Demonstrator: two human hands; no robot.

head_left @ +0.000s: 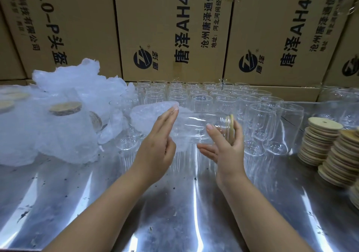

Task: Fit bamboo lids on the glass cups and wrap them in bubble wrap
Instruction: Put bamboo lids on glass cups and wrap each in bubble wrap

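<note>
The only view comes from the person's head, wide-angle, facing forward and tipped down onto the surface (174,222). It sits near: both forearms rise from 6 o'clock, and the left hand (157,146) and right hand (225,148) meet just above centre. Boxes (171,28) close off 12 o'clock, bubble wrap (64,135) lies at 9 o'clock, and lids (320,141) are stacked at 3 o'clock. Straight lines bow toward the frame's edges.

Gleaming glossy, dark-specked metal across the lower frame: desk (174,222). Glinting clear and smooth at centre: glass cups (260,127). Showing pale matt wood at right: bamboo lids (322,123). Crinkling translucent at left: plastic bubble wrap (68,135). Standing matt brown along the top: cardboard boxes (171,18).
</note>
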